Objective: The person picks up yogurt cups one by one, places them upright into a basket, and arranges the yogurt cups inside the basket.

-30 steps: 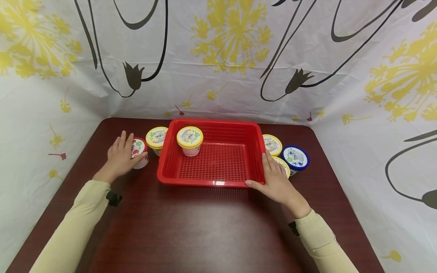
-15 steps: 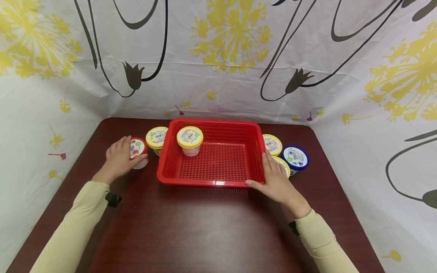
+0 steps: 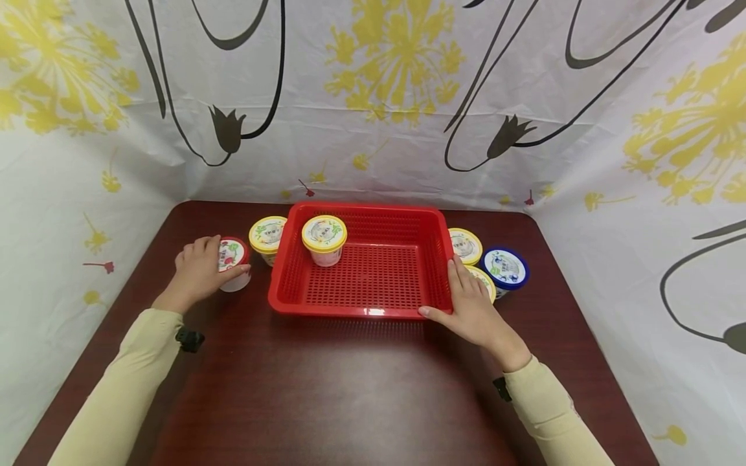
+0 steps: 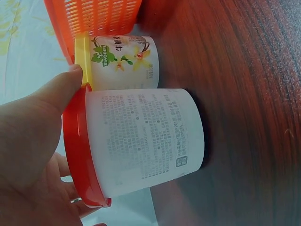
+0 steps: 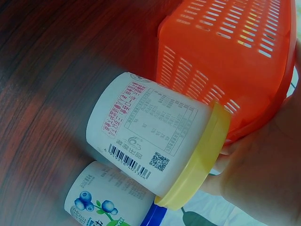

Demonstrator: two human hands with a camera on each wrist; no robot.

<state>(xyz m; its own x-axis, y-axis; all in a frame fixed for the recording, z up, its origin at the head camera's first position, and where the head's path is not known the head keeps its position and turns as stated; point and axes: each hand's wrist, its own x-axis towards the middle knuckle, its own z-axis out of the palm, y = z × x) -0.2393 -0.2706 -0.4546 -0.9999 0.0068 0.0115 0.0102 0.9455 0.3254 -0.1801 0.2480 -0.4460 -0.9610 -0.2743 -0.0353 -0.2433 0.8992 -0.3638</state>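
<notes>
My left hand [image 3: 195,275] grips a red-lidded white paper cup [image 3: 232,254] at the table's left side, thumb and fingers around its lid. In the left wrist view this cup [image 4: 146,136] shows printed text, and a yellow-lidded cup [image 4: 124,63] stands just beyond it. My right hand [image 3: 473,316] rests on the front right corner of a red plastic basket [image 3: 332,310], its fingers lying straight along the right rim and its thumb on the front rim. One yellow-lidded cup [image 3: 324,234] stands upright inside the basket, near its left wall.
Right of the basket stand two yellow-lidded cups, one at the back [image 3: 466,246] and one in front [image 3: 482,283], partly covered by my hand. A blue-lidded cup [image 3: 505,268] is beside them. Patterned cloth [image 3: 373,155] walls surround the dark wooden table [image 3: 361,395].
The left hand has closed its fingers around the red-lidded cup and shifted it slightly left and toward me. The right hand and the basket have stayed in place.
</notes>
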